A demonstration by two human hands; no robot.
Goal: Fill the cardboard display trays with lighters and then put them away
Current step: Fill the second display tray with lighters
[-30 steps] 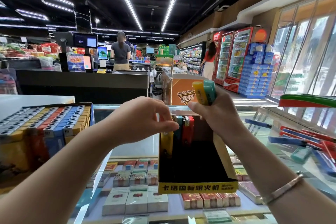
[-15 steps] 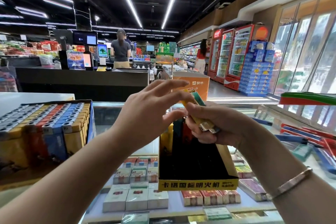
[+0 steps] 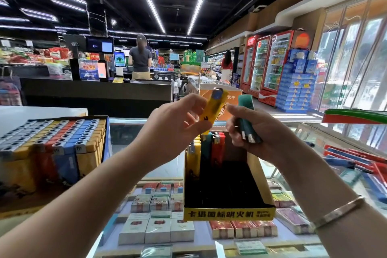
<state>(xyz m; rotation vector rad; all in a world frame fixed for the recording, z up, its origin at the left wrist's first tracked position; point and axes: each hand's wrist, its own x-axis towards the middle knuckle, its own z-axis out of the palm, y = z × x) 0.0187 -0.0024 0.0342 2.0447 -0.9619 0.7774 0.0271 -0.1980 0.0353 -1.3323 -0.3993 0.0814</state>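
Observation:
A black and yellow cardboard display tray (image 3: 228, 213) stands on the glass counter in front of me. It holds a few upright lighters (image 3: 206, 151), yellow, green and red, at its far end; the rest is bare. My left hand (image 3: 176, 125) pinches a yellow lighter (image 3: 213, 109) above the tray. My right hand (image 3: 257, 130) grips a dark green lighter (image 3: 247, 117), tilted, just right of the yellow one. A second tray (image 3: 52, 144), packed full with several rows of lighters, sits to the left.
The glass counter (image 3: 159, 165) shows cigarette packs (image 3: 163, 228) beneath it. An orange box (image 3: 222, 94) stands behind the tray. Red and blue items (image 3: 356, 161) lie at right. A dark checkout desk (image 3: 98, 94) with a person (image 3: 140, 58) is further back.
My left hand has taken the yellow lighter out of my right hand and drawn it left. My right hand keeps the green one, now turned over with its base toward me.

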